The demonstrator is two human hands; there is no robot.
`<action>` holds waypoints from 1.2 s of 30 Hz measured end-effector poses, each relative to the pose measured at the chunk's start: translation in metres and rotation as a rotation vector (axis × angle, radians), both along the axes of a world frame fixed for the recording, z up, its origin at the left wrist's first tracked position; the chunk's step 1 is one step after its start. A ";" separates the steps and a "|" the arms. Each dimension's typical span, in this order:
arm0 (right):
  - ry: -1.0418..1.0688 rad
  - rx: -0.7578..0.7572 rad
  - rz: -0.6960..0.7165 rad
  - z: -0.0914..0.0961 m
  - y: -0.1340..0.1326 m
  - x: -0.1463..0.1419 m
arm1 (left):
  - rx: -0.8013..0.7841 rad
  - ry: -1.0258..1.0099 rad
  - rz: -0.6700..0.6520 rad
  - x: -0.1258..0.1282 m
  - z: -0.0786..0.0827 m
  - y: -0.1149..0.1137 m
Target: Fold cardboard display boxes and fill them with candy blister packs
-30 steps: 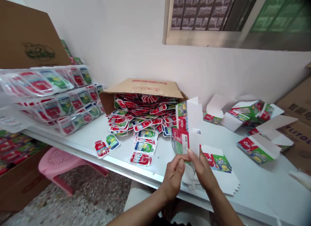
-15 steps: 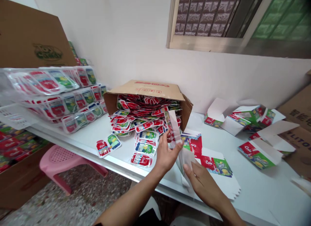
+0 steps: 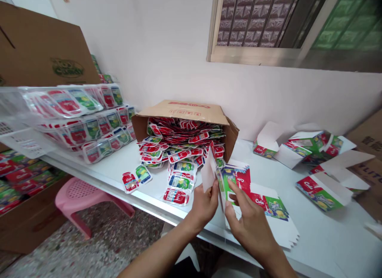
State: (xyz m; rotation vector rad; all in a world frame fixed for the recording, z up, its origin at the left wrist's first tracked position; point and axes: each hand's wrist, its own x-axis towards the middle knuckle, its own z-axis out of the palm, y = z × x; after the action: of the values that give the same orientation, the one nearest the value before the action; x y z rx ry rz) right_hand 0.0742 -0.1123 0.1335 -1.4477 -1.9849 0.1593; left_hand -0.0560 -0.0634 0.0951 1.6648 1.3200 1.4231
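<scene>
My left hand [image 3: 204,204] is closed on a printed paper carton [image 3: 209,175], which stands on edge with a white panel towards the left. On the carton's other side is my right hand [image 3: 249,220], thumb and forefinger apart, their tips at the green printed face. Whether they press on it is hard to see. Beneath and right of the carton, flat printed cartons [image 3: 273,208] lie in an overlapping stack. Left of my hands, several cola and lemon drink-shaped packets [image 3: 180,182] lie in a row, with a loose pair of packets [image 3: 130,182] farther left.
A tipped cardboard box [image 3: 185,110] spills packets onto the white table [image 3: 322,238]. Part-folded cartons [image 3: 320,192] stand at the right. Clear trays of packets [image 3: 89,126] are stacked at the left, above a pink stool [image 3: 79,196]. A window [image 3: 268,23] is in the wall.
The carton has turned, so its white panel and green printed face show. My left hand has moved lower on it. My right hand's fingers have spread and come up along its right side.
</scene>
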 end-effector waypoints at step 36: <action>-0.615 -0.189 0.067 0.039 0.090 0.032 | 0.412 0.812 -0.761 -0.095 0.018 -0.001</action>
State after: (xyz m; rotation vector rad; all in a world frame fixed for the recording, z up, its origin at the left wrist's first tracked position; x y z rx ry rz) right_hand 0.1065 -0.0223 0.1721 -1.6933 -2.5670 -0.0866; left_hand -0.1508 -0.0645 0.1136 2.7881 0.5638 0.5733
